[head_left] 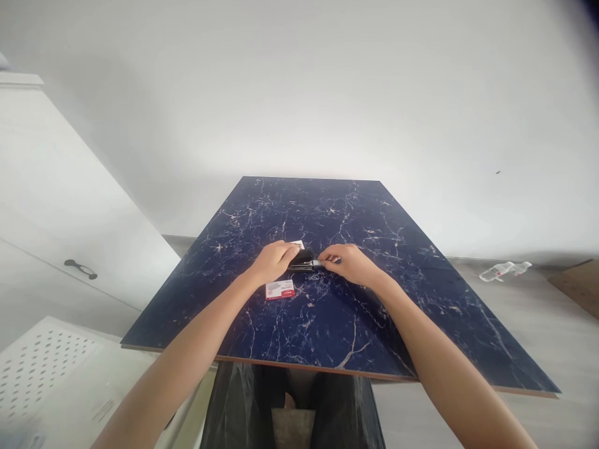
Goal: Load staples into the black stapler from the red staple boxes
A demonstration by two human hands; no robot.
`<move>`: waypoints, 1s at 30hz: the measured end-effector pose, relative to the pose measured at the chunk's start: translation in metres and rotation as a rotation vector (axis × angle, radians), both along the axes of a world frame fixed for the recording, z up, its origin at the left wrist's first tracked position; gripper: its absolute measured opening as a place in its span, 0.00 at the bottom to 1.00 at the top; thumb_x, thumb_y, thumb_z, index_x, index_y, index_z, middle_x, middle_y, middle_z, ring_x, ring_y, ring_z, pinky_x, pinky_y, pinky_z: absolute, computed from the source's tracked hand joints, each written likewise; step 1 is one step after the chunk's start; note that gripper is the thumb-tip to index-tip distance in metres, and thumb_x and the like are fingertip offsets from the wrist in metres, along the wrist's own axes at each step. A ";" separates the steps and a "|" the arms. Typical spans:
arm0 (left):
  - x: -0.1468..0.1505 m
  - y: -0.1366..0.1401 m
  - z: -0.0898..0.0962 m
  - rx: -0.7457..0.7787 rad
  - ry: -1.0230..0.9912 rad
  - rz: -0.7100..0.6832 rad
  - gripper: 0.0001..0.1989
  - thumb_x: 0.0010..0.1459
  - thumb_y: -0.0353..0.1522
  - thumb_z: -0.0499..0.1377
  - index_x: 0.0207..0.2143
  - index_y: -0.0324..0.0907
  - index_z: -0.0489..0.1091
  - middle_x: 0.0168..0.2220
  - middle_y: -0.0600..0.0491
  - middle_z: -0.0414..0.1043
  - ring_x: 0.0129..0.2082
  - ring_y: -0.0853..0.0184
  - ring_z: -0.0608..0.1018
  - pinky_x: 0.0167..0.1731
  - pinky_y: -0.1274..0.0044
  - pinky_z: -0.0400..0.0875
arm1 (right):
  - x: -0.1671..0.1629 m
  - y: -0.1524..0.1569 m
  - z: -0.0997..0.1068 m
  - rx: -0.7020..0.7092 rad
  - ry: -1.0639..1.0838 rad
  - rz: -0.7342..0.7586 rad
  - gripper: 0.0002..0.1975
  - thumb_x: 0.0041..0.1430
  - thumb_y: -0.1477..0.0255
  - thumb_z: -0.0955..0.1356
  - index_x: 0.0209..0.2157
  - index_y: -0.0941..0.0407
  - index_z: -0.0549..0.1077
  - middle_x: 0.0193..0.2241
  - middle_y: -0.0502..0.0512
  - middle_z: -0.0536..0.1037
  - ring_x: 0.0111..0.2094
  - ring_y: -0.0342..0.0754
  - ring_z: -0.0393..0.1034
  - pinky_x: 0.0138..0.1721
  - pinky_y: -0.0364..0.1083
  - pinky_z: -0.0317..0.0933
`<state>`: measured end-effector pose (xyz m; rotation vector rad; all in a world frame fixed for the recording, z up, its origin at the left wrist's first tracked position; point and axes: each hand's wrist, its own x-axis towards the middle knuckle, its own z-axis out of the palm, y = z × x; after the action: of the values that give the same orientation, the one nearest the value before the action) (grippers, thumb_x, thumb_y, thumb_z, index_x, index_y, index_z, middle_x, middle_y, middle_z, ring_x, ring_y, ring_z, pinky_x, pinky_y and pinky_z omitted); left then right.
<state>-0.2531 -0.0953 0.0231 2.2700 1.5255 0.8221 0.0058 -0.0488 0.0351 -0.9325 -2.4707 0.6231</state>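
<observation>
A black stapler (305, 256) lies on the dark blue marbled table (322, 212), its right end towards my right hand. My left hand (275, 259) is closed round the stapler's left part and hides it. With fingers pinched, my right hand (345, 260) grips a silver metal piece (317, 262) at the stapler's right end. Whether this is the stapler's own slide or a strip of staples, I cannot tell. Just in front of my left hand lies a small red and white box (279, 290). Behind that hand a white piece (297, 244) with dark marks shows in part.
A white cabinet (70, 187) with a dark handle stands at the left, above a white perforated panel (42, 355). On the floor at the right lie a clear plastic bottle (498, 270) and a brown cardboard box (578, 284). A pale wall rises behind the table.
</observation>
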 end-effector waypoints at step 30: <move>0.000 -0.002 0.004 -0.032 0.009 -0.005 0.27 0.72 0.45 0.41 0.40 0.42 0.76 0.32 0.50 0.71 0.31 0.65 0.73 0.33 0.73 0.62 | 0.000 0.002 -0.001 -0.260 0.185 -0.186 0.18 0.64 0.60 0.67 0.51 0.52 0.77 0.41 0.55 0.81 0.38 0.49 0.76 0.44 0.48 0.67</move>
<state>-0.2529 -0.0973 0.0272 2.2569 1.5250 0.7818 0.0063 -0.0469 0.0344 -1.1311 -2.1449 0.9352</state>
